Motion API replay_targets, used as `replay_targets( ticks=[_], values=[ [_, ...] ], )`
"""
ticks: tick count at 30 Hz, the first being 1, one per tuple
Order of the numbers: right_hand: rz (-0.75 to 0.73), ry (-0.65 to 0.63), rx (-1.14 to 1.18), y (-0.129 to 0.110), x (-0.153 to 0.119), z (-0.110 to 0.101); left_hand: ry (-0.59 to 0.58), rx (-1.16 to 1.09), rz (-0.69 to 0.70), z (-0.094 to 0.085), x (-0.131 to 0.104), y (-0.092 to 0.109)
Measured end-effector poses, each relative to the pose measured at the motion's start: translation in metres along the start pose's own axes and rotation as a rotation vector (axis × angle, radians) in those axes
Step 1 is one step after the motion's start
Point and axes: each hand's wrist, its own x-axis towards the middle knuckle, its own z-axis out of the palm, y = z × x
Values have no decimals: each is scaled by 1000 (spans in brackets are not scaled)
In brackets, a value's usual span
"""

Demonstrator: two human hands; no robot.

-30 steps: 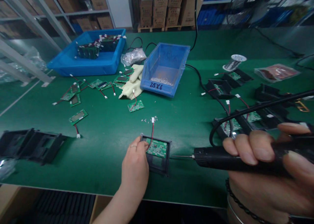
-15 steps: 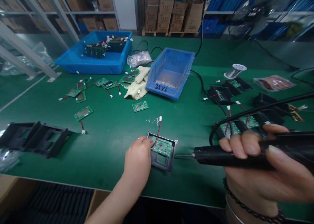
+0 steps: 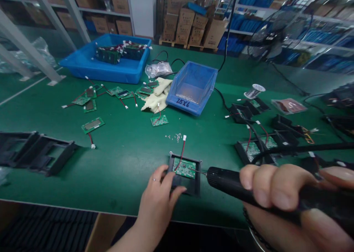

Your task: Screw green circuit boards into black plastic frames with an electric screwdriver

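My left hand [image 3: 162, 193] grips the left and lower edge of a black plastic housing [image 3: 197, 187] on the bench. Inside the housing lies a green circuit board [image 3: 186, 170], and its red and black lead rises to a white connector [image 3: 184, 137]. My right hand [image 3: 279, 189] is wrapped around a black electric screwdriver [image 3: 224, 178]. The thin bit points left and reaches over the housing's right edge; whether its tip touches the board I cannot tell. Just behind the housing, several tiny screws [image 3: 177, 137] lie scattered.
A blue bin [image 3: 179, 104] of small screws stands behind, beside a cream cloth [image 3: 155, 101]. The large blue tray [image 3: 102, 74] holds stacked boards. Loose boards [image 3: 93, 125] and black housings [image 3: 55, 154] lie left; more filled housings [image 3: 240, 152] sit right, crossed by the tool's cable [image 3: 309, 147].
The screwdriver has moved left, its bit now over the housing. My left fingers have shifted, with the thumb now spread along the housing's lower side. The view has turned slightly right.
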Motion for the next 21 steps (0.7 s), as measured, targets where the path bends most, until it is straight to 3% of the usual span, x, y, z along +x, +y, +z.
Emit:
replay_targets(
  ticks=[5, 9, 21],
  values=[
    [-170, -146, -21, 10, -4, 27, -24, -53, 124, 5, -12, 5],
    [-138, -277, -63, 13, -6, 27, -75, -5, 251, 7, -14, 6],
    [-84, -293, -134, 13, -4, 26, -9, 52, 268, 10, -18, 10]
  ],
)
